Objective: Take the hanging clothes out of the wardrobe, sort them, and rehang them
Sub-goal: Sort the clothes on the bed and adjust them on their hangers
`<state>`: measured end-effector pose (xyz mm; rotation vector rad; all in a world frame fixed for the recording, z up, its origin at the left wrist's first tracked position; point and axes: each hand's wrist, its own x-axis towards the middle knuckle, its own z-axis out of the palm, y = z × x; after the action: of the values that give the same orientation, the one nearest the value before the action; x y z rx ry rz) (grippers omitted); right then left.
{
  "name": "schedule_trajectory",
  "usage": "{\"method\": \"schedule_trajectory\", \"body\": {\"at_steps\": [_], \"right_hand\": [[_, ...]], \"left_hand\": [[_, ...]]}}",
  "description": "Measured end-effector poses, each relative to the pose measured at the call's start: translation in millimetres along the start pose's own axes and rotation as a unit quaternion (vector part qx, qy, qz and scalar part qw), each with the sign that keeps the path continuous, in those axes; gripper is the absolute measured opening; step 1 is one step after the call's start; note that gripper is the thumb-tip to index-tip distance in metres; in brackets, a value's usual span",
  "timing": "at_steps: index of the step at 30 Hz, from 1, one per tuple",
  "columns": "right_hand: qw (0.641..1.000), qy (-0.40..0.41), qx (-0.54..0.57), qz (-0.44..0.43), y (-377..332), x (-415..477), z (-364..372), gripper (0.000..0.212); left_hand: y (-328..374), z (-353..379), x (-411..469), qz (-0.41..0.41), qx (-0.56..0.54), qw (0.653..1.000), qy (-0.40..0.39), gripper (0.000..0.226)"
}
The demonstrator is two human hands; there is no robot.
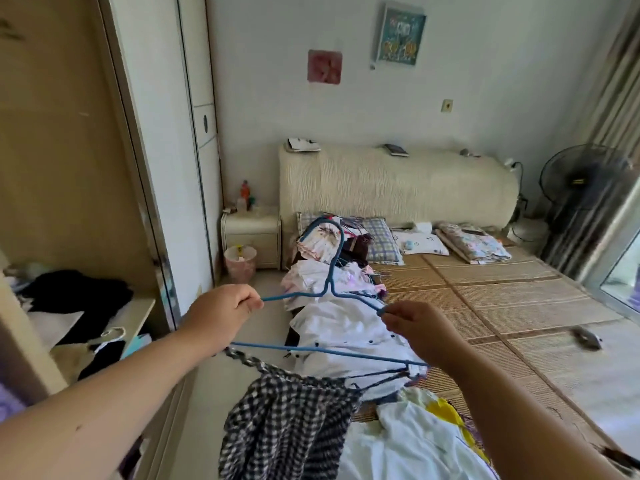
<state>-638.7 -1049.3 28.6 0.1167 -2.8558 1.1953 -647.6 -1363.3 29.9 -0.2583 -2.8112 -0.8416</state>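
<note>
A blue wire hanger (330, 271) is held level in front of me, hook pointing away. My left hand (225, 311) pinches its left shoulder end and my right hand (414, 325) pinches its right shoulder end. A black-and-white checked garment (287, 417) hangs by thin straps from the hanger's lower bar. Below it on the bed (485, 289) lie a white shirt with dark buttons (343, 334), a white and yellow garment (415, 438) and a pile of patterned clothes (332, 258). The open wardrobe (69, 168) stands on the left with dark clothes (79, 292) on a shelf.
A woven mat covers the bed, with pillows (422, 242) and folded bedding (474, 244) by the cream headboard (398, 185). A nightstand (251, 233) and pink bin (240, 263) stand left of the bed. A floor fan (581, 188) is at the right by the curtain.
</note>
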Motion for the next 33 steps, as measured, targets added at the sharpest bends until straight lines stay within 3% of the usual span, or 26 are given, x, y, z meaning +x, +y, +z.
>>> {"method": "schedule_trajectory", "body": {"at_steps": [8, 15, 21, 27, 33], "right_hand": [[1.000, 0.010, 0.013, 0.021, -18.0, 59.3, 42.1, 0.024], [0.994, 0.036, 0.061, 0.080, 23.0, 125.3, 72.5, 0.010], [0.987, 0.025, 0.121, 0.100, 44.3, 261.8, 85.4, 0.017], [0.992, 0.029, 0.090, 0.083, 29.9, 403.7, 60.1, 0.007], [0.993, 0.061, 0.069, 0.078, 28.6, 511.4, 62.7, 0.012]], "left_hand": [[-65.2, -8.8, 50.5, 0.021, -0.001, 1.000, -0.003, 0.015], [-97.3, 45.7, 144.2, 0.004, 0.028, 0.999, -0.046, 0.016], [-122.6, 54.4, 287.2, 0.027, 0.065, 0.996, -0.061, 0.018], [-133.4, 47.0, 422.2, 0.028, 0.064, 0.997, -0.036, 0.019], [-152.6, 52.5, 547.0, 0.065, 0.061, 0.996, -0.015, 0.021]]}}
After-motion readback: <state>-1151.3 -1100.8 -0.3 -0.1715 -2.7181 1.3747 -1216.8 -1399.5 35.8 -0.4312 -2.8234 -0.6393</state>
